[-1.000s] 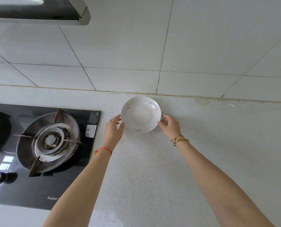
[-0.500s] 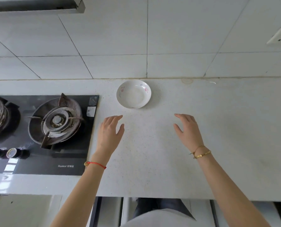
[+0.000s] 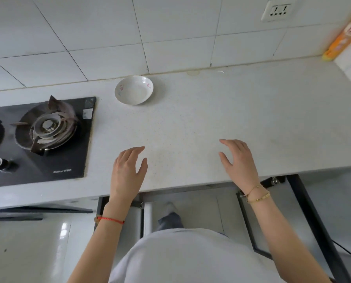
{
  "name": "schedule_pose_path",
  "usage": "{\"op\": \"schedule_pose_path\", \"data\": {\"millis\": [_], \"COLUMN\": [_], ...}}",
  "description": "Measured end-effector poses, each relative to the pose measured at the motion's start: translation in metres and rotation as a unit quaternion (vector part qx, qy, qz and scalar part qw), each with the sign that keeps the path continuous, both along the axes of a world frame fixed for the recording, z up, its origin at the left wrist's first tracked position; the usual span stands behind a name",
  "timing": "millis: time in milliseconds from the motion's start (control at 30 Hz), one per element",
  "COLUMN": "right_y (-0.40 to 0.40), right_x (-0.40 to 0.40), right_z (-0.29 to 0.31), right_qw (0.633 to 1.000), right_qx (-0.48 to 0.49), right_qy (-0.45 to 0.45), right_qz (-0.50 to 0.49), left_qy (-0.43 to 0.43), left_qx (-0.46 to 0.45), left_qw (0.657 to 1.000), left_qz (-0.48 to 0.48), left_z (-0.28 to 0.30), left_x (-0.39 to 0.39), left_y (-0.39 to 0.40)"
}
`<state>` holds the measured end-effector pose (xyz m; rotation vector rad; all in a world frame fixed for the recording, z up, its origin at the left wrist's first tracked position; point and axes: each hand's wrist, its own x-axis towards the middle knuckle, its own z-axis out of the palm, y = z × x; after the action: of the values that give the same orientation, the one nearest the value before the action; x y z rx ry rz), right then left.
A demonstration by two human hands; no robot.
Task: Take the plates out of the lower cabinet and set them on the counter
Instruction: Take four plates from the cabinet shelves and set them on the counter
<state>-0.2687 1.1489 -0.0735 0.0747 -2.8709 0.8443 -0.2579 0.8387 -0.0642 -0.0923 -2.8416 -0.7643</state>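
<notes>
A small white plate (image 3: 133, 89) with pink flower marks rests on the pale speckled counter (image 3: 242, 111), close to the tiled back wall. My left hand (image 3: 127, 172) hovers open over the counter's front part, well short of the plate. My right hand (image 3: 239, 162) is open too, near the counter's front edge, holding nothing. Below the edge the lower cabinet (image 3: 191, 207) stands open, with dark-framed doors (image 3: 305, 217) swung out on the right. Its inside is mostly hidden by my body.
A black gas hob (image 3: 41, 137) with a burner lies on the counter to the left. A wall socket (image 3: 277, 9) sits at the upper right. An orange and yellow packet (image 3: 342, 40) leans in the far right corner.
Both hands let go of the plate on the counter and pulled back toward the front edge. My view tipped down, showing the open cabinet below.
</notes>
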Motion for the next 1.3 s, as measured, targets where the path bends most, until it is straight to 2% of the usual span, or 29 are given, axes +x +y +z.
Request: {"op": "schedule_pose_path", "data": {"millis": [233, 433, 667, 833, 1000, 1133, 1300], "right_y": [0.079, 0.136, 0.164, 0.170, 0.172, 0.171, 0.166], "right_x": [0.113, 0.206, 0.264, 0.268, 0.243, 0.205, 0.143], "right_z": [-0.009, -0.022, -0.032, -0.058, -0.108, -0.162, -0.249], "right_qw": [1.000, 0.999, 0.998, 0.996, 0.995, 0.994, 0.994], "right_qx": [-0.021, 0.002, -0.001, -0.011, -0.018, -0.030, -0.033], "right_qy": [-0.020, -0.040, -0.052, -0.077, -0.094, -0.101, -0.104], "right_qz": [0.008, 0.029, 0.046, 0.042, 0.019, -0.003, -0.014], "left_qy": [-0.003, -0.021, -0.048, -0.058, -0.071, -0.083, -0.059], "left_qx": [0.016, 0.008, -0.003, -0.013, -0.012, -0.013, -0.015], "left_qw": [1.000, 0.999, 0.997, 0.996, 0.996, 0.995, 0.998], "left_qz": [0.022, 0.041, 0.056, 0.060, 0.056, 0.044, 0.024], "left_z": [-0.007, -0.014, -0.019, -0.040, -0.086, -0.139, -0.227], "left_x": [0.118, 0.223, 0.299, 0.303, 0.275, 0.234, 0.165], "left_y": [0.077, 0.136, 0.163, 0.168, 0.174, 0.180, 0.186]}}
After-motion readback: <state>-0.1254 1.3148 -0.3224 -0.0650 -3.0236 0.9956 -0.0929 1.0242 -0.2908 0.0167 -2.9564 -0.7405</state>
